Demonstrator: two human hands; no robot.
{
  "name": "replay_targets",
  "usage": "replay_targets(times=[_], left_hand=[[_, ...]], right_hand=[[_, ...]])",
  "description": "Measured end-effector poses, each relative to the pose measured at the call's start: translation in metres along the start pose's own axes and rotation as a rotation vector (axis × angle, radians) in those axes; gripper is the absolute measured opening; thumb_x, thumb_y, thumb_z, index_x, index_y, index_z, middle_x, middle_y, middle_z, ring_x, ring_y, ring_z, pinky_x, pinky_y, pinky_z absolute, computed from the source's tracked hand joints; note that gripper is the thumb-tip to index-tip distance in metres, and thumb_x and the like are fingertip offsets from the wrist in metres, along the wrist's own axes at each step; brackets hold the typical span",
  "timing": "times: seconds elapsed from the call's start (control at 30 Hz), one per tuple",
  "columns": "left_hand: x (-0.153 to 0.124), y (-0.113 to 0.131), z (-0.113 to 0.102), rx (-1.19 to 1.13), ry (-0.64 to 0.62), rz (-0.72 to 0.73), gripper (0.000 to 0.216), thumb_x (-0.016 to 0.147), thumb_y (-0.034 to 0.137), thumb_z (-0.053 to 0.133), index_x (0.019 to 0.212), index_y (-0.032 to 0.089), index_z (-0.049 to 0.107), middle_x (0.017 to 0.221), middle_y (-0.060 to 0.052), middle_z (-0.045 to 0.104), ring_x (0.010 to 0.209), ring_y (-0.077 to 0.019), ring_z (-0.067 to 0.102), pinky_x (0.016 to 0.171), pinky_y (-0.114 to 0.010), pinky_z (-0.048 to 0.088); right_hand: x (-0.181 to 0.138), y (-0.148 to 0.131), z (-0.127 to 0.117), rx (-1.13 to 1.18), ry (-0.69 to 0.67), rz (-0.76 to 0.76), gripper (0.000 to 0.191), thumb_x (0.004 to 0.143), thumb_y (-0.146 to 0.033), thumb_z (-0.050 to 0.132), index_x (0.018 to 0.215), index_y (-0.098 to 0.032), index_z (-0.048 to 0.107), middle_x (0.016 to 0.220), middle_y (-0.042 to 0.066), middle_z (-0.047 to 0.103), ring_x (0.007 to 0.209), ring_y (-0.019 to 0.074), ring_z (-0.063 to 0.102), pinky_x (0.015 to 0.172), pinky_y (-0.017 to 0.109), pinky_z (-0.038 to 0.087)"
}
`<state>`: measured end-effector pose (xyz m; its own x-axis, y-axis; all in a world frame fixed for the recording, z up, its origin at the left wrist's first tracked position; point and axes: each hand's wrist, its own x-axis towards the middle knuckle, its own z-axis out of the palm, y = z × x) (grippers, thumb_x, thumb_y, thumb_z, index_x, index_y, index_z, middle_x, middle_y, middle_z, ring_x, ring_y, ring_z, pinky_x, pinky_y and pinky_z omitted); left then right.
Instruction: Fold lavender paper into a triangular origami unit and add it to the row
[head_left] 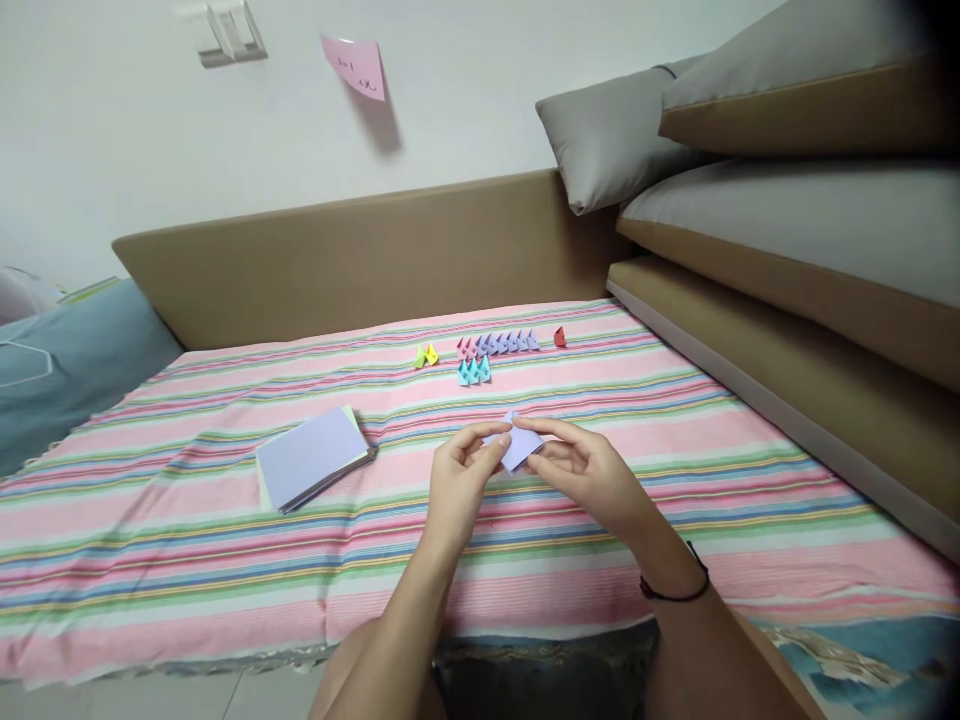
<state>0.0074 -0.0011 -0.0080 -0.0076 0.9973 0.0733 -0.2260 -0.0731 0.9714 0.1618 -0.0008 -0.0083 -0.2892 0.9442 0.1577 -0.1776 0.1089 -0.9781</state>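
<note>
A small folded lilac paper (521,446) is held above a striped cloth (187,565). The left hand (463,465) pinches its left edge between thumb and fingers; the right hand (589,462) appears to pinch the right side, though its fingertips are partly hidden. A paper stack (311,455) lies to the left; small colourful folded pieces (499,345) sit beyond.

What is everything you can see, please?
folded sheet: 1, lavender, centre
folded pieces: over ten, mixed colours, beyond sheet
paper stack: 1, lavender top, left
striped cloth: 1, multicoloured, beneath stack
backrest: 1, brown, rear
wall: 1, white, background
switch plate: 1, white, wall
note: 1, pink, wall
cushions: several, grey and brown, right
fabric bundle: 1, teal, far left
bracelet: 1, black, lower right
left hand: 1, bare, holding sheet
right hand: 1, bare, holding sheet
</note>
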Motion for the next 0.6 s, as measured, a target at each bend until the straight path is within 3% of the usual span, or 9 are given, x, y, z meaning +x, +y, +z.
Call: replay_targets(times=[0.13,0.23,0.37,0.53,0.6], left_hand=[[0.0000,0.0021,0.0018,-0.044,-0.008,-0.018,0.035,0.068,0.032,0.074,0.095,0.016,0.060,0.083,-0.005,0.071,0.067,-0.0140,0.065,0.063,-0.024,0.050],[0.0003,0.0029,0.0025,-0.094,-0.031,-0.064,0.042,0.068,0.031,0.074,0.102,0.018,0.054,0.079,-0.004,0.071,0.061,-0.0129,0.064,0.059,-0.023,0.048],[0.0004,0.0023,0.0029,-0.134,-0.031,-0.127,0.043,0.066,0.030,0.075,0.101,0.017,0.053,0.071,-0.001,0.069,0.054,-0.0097,0.060,0.055,-0.020,0.045],[0.0015,-0.0034,0.0032,-0.012,0.008,-0.155,0.050,0.061,0.030,0.079,0.103,0.016,0.054,0.069,0.001,0.066,0.061,-0.0106,0.062,0.066,-0.024,0.051],[0.0024,-0.0070,0.0029,0.059,0.007,-0.170,0.045,0.059,0.030,0.081,0.094,0.014,0.056,0.064,0.002,0.063,0.060,-0.0104,0.061,0.064,-0.023,0.051]], right_hand=[[0.0026,0.0006,0.0014,0.062,0.062,0.013,0.044,0.079,-0.030,0.064,0.121,-0.019,0.056,0.103,0.007,0.068,0.082,0.0167,0.068,0.074,0.031,0.058],[0.0039,0.0023,0.0013,0.103,0.140,0.064,0.053,0.073,-0.028,0.070,0.123,-0.019,0.053,0.096,0.006,0.070,0.071,0.0149,0.068,0.067,0.029,0.059],[0.0035,0.0056,-0.0002,0.101,0.194,0.131,0.051,0.068,-0.027,0.074,0.116,-0.017,0.058,0.087,0.005,0.072,0.064,0.0144,0.068,0.064,0.030,0.060],[0.0039,0.0081,0.0003,0.011,0.330,0.087,0.046,0.065,-0.030,0.077,0.106,-0.014,0.062,0.079,0.005,0.072,0.063,0.0168,0.068,0.066,0.033,0.060],[0.0044,0.0084,0.0004,-0.002,0.363,0.076,0.046,0.065,-0.031,0.077,0.105,-0.014,0.063,0.076,0.004,0.071,0.064,0.0170,0.068,0.066,0.032,0.059]])
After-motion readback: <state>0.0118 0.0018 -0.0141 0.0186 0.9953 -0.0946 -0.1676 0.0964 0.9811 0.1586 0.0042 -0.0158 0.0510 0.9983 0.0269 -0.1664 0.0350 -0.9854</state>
